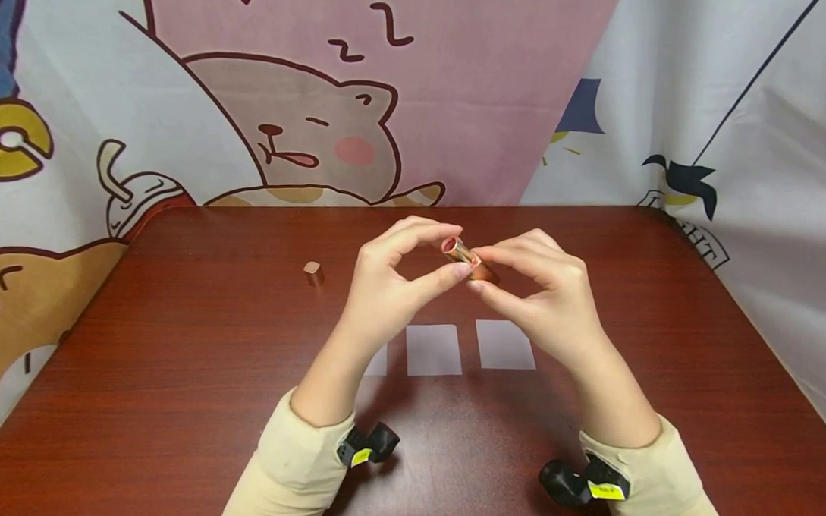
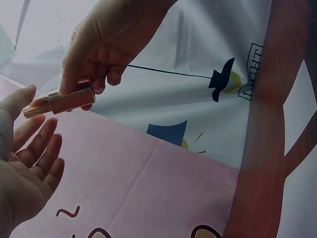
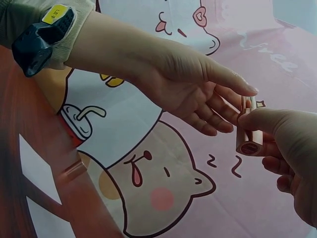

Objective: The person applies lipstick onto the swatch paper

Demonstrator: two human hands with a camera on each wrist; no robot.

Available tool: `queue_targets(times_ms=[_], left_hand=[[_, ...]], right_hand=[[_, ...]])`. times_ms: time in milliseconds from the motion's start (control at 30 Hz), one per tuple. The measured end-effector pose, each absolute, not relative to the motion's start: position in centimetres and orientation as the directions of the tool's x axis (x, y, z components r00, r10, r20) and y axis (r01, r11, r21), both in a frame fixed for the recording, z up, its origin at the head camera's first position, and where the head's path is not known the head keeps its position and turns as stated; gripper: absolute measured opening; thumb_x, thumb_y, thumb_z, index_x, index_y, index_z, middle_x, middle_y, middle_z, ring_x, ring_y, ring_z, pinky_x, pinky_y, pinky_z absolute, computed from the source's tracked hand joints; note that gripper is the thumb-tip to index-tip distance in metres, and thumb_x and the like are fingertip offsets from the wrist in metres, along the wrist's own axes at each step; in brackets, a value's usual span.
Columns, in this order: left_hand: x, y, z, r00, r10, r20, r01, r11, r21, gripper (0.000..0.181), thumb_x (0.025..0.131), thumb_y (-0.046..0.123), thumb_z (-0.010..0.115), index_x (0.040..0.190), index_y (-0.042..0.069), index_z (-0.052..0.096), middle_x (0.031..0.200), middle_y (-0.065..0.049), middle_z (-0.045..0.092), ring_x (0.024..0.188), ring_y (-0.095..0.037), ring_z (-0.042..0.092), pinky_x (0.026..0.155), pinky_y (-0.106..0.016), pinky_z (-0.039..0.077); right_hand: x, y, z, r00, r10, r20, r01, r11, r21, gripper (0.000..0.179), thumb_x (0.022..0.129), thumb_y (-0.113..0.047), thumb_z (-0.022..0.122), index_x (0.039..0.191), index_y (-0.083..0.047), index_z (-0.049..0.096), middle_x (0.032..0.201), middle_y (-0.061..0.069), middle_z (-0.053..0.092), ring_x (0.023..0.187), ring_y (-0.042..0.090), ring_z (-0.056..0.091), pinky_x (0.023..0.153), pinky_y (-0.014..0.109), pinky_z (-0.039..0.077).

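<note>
Right, head view first: the lipstick tube point(image 1: 457, 249) is up above the brown table point(image 1: 150, 358), tilted, red showing in its open end, both hands on it. The right hand point(image 1: 550, 283) pinches the wider base between thumb and fingertips; the left hand point(image 1: 389, 274) has thumb and index finger narrowed around the open end. Off left, a rose-gold cap point(image 1: 314, 273) stands on the wood, and white paper squares point(image 1: 434, 350) lie nearer the person. Over to the left wrist: left thumb and index finger flank the slim gold end, other fingers loosely spread. And the right wrist: the tube's bottom faces us, right thumb laid along its side.
</note>
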State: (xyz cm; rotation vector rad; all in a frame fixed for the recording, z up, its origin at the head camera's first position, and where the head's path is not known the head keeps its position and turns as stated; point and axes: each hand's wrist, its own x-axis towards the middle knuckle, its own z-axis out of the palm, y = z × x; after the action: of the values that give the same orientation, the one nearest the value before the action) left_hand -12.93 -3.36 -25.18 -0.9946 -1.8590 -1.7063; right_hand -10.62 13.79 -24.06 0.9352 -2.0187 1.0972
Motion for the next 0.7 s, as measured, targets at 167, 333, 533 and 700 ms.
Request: queue_targets(times_ms=[167, 333, 533, 700], left_hand=[[-14.0, -3.4, -26.3, -0.646, 0.193, 0.738, 0.749, -0.023, 0.662, 0.025, 0.072, 0.004, 0.074, 0.095, 0.000, 0.067, 0.085, -0.002, 0.062, 0.084, -0.014, 0.057, 0.082, -0.032, 0.042], [-14.1, -3.4, -26.5, -0.631, 0.187, 0.753, 0.759, -0.051, 0.649, 0.021, 0.070, 0.001, 0.075, 0.089, -0.002, 0.068, 0.085, -0.005, 0.063, 0.083, -0.016, 0.057, 0.080, -0.033, 0.043], [-14.0, -3.3, -26.3, -0.628, 0.178, 0.757, 0.761, -0.061, 0.646, 0.018, 0.070, 0.001, 0.075, 0.086, -0.001, 0.068, 0.084, -0.004, 0.063, 0.082, -0.016, 0.058, 0.079, -0.034, 0.043], [-13.6, -3.2, -26.1, -0.635, 0.172, 0.753, 0.755, -0.068, 0.652, 0.015, 0.070, -0.003, 0.073, 0.083, -0.003, 0.067, 0.083, -0.007, 0.064, 0.081, -0.017, 0.058, 0.078, -0.034, 0.044]], right_hand=[[-10.7, 13.7, -24.2, -0.532, -0.279, 0.800, -0.824, 0.389, -0.412, 0.022, 0.061, 0.013, 0.073, 0.082, 0.009, 0.067, 0.073, 0.014, 0.064, 0.072, 0.015, 0.050, 0.065, 0.023, 0.039], [-10.8, 13.7, -24.2, -0.533, -0.278, 0.799, -0.824, 0.388, -0.414, 0.022, 0.061, 0.013, 0.073, 0.082, 0.009, 0.067, 0.073, 0.013, 0.063, 0.072, 0.015, 0.050, 0.065, 0.023, 0.038], [-10.8, 13.7, -24.3, -0.539, -0.279, 0.795, -0.819, 0.393, -0.417, 0.023, 0.063, 0.012, 0.073, 0.085, 0.008, 0.067, 0.075, 0.012, 0.064, 0.073, 0.016, 0.051, 0.066, 0.023, 0.039], [-11.3, 14.1, -25.2, -0.538, -0.287, 0.793, -0.821, 0.391, -0.416, 0.027, 0.064, 0.009, 0.075, 0.089, 0.004, 0.068, 0.080, 0.007, 0.066, 0.076, 0.016, 0.053, 0.068, 0.023, 0.040]])
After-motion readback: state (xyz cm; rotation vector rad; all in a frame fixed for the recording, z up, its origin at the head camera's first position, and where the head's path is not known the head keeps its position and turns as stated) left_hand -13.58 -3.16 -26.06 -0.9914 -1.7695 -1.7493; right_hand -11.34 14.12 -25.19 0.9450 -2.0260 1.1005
